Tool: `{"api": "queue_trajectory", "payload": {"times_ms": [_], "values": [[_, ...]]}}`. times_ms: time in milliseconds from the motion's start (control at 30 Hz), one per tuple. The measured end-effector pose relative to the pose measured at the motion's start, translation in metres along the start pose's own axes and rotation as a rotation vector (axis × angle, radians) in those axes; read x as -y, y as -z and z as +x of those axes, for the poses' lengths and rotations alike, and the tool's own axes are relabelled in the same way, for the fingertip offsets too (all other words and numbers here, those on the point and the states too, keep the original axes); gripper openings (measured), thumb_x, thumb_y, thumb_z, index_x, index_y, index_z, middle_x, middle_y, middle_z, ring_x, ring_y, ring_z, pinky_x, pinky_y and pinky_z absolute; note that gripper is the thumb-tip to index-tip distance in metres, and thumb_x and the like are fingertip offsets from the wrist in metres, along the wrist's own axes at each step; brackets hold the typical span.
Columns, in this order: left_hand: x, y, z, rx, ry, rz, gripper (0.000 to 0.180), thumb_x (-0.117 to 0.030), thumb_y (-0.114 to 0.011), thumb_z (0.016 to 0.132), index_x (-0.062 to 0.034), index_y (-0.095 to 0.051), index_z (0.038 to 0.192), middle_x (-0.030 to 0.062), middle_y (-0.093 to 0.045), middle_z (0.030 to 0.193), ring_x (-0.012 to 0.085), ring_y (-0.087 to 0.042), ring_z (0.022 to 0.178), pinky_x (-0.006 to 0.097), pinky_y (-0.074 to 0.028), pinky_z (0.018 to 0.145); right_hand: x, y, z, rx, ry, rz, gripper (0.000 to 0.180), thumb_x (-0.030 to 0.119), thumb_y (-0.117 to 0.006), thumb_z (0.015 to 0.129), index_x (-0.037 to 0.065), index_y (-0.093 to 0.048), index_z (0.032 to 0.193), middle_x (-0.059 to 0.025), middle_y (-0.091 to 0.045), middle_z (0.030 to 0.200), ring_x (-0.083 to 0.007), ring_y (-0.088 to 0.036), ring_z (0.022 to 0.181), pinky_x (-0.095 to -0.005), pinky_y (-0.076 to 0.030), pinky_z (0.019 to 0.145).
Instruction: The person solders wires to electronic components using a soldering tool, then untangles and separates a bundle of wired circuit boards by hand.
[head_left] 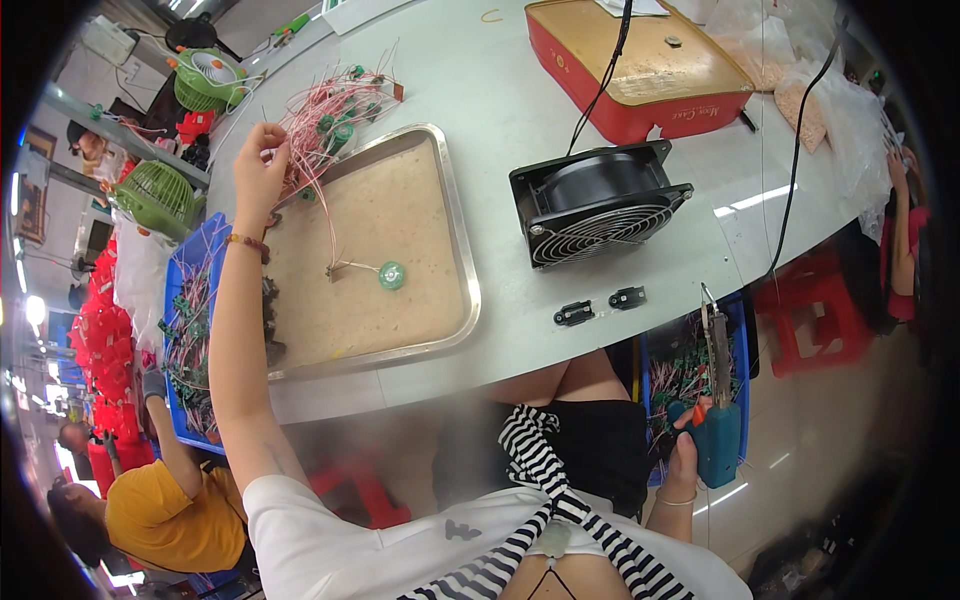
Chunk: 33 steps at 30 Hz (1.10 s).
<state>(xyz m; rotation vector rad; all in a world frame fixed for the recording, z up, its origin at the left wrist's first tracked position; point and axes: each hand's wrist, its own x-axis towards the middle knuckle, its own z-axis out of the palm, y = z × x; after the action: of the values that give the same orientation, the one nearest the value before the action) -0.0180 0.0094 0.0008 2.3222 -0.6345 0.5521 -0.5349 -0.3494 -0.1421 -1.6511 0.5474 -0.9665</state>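
My left hand (pixel 262 165) is raised over the far left corner of the metal tray (pixel 468 285), fingers pinched together on pink and white wires. Those wires belong to a tangled bundle (pixel 325 125) with small green parts, lying on the table and overlapping the tray's edge. On the tray's tan surface, a round green piece (pixel 391 275) sits at the end of thin wires. Low on the right, past the table's front edge, my right hand (pixel 683 455) grips a teal soldering gun (pixel 718 440) with an orange-red trigger, its metal end pointing up.
A black fan (pixel 595 200) stands right of the tray, with two small black parts (pixel 600 305) in front. Behind it lies a red and gold tin (pixel 640 75). Blue bins of wired parts flank the table, left (pixel 190 415) and right (pixel 742 340). Black cables hang down on the right.
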Motion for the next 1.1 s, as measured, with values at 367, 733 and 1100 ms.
{"api": "queue_trajectory", "payload": {"times_ms": [367, 733, 1100], "values": [[0.005, 0.010, -0.005, 0.124, -0.137, 0.187, 0.020, -0.016, -0.065, 0.083, -0.0033, -0.072, 0.097, 0.0109, -0.069, 0.096, 0.0233, -0.062, 0.085, 0.034, -0.049, 0.079, -0.003, -0.002, -0.001, 0.001, 0.024, 0.015, 0.047, 0.027, -0.069, 0.077, -0.004, -0.061, 0.110, -0.0097, -0.057, 0.093, -0.0164, -0.056, 0.068, -0.0291, -0.045, 0.066], [-0.001, 0.011, 0.000, 0.391, 0.299, -0.295, 0.021, -0.020, -0.066, 0.092, -0.0021, -0.070, 0.101, -0.0026, -0.064, 0.084, 0.0031, -0.055, 0.063, 0.018, -0.044, 0.055, -0.005, 0.002, -0.002, 0.007, 0.027, 0.011, 0.046, 0.027, -0.068, 0.077, -0.004, -0.060, 0.111, -0.0091, -0.056, 0.089, -0.0164, -0.056, 0.067, -0.0288, -0.044, 0.065], [-0.020, 0.015, -0.015, -0.189, -0.064, 0.303, 0.024, -0.027, -0.072, 0.083, -0.0040, -0.073, 0.089, 0.0074, -0.072, 0.084, 0.0159, -0.068, 0.076, 0.030, -0.050, 0.072, -0.005, 0.002, 0.000, 0.014, 0.022, -0.020, 0.047, 0.028, -0.068, 0.076, -0.003, -0.060, 0.110, -0.0095, -0.057, 0.087, -0.0169, -0.056, 0.067, -0.0288, -0.043, 0.066]]}}
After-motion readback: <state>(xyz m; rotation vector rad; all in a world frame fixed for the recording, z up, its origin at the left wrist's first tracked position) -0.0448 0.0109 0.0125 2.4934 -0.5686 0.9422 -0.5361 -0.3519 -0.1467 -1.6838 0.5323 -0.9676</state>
